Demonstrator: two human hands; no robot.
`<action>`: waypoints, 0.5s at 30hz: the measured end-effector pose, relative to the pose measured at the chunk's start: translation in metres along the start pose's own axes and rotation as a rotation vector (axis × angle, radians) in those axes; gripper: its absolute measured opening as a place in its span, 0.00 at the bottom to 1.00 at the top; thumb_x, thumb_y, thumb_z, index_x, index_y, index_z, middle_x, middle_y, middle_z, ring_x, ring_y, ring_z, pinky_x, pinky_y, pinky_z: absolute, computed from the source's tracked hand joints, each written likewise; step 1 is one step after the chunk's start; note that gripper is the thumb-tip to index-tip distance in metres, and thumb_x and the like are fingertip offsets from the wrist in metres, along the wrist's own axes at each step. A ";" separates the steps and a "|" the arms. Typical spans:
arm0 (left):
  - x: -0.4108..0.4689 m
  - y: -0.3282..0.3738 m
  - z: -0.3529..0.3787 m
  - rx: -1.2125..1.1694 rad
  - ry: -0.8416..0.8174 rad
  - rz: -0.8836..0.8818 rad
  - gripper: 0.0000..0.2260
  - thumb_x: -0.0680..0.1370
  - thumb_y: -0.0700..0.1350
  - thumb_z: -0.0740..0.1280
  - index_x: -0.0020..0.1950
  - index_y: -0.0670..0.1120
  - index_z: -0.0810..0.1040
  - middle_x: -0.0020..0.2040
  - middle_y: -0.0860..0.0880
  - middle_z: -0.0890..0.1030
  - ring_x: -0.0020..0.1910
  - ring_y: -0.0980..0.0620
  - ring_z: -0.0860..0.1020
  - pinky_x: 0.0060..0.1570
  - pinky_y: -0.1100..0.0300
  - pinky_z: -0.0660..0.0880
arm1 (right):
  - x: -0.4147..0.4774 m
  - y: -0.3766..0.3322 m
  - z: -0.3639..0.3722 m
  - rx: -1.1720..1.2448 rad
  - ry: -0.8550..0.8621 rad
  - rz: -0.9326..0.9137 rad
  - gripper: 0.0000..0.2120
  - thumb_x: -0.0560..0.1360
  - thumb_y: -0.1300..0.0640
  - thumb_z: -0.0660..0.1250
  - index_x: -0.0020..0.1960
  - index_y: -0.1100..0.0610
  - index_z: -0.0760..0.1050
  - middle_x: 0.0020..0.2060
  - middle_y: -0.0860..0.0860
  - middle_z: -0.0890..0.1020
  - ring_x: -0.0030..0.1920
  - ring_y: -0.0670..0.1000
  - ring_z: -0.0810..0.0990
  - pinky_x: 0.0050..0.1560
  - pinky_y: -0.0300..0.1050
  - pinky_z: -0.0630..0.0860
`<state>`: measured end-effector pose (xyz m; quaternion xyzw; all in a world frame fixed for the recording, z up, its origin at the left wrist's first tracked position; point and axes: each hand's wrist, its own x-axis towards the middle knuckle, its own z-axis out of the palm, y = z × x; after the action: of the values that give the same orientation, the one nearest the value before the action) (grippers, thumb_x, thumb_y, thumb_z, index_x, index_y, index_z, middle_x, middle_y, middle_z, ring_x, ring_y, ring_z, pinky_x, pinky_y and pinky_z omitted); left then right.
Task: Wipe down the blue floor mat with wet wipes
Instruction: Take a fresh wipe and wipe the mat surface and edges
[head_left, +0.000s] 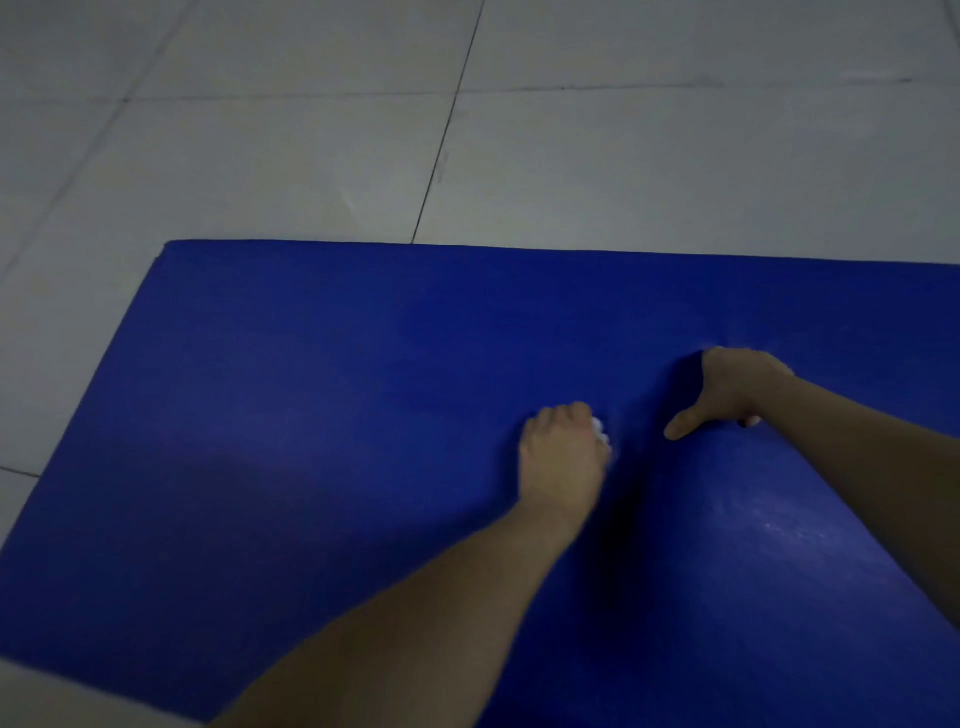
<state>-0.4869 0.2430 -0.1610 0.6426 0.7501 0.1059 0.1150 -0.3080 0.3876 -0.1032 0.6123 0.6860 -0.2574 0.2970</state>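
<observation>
Perhaps a home: tiled floor (311, 156), blue mat (311, 441)

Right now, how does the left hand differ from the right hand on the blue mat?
The left hand curls round a white wet wipe; the right hand spreads its thumb, its fingers hidden. The left hand lies nearer the camera; the right hand is farther up the blue mat. Both rest on the mat with bare forearms.
</observation>
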 end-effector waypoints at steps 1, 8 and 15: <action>-0.006 0.014 0.006 0.013 -0.015 0.055 0.08 0.75 0.49 0.72 0.41 0.47 0.76 0.36 0.48 0.79 0.36 0.48 0.77 0.40 0.54 0.74 | 0.000 0.000 0.001 -0.005 0.004 -0.002 0.44 0.48 0.25 0.79 0.46 0.57 0.68 0.31 0.53 0.82 0.31 0.52 0.83 0.42 0.49 0.83; -0.006 -0.021 -0.010 0.112 -0.023 0.184 0.08 0.74 0.51 0.72 0.43 0.48 0.77 0.39 0.48 0.81 0.39 0.45 0.78 0.40 0.53 0.72 | 0.001 0.003 0.000 0.015 -0.027 0.015 0.43 0.50 0.27 0.80 0.46 0.58 0.68 0.30 0.53 0.81 0.30 0.52 0.82 0.42 0.47 0.82; 0.010 -0.174 -0.064 0.274 0.019 -0.140 0.09 0.82 0.49 0.62 0.50 0.43 0.74 0.46 0.42 0.80 0.45 0.39 0.77 0.42 0.50 0.69 | 0.005 0.003 0.001 0.010 -0.028 0.014 0.44 0.49 0.26 0.79 0.47 0.58 0.70 0.30 0.53 0.82 0.30 0.53 0.83 0.45 0.48 0.83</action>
<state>-0.6712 0.2256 -0.1538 0.5972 0.8016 0.0000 0.0263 -0.3050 0.3914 -0.1074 0.6150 0.6760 -0.2673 0.3055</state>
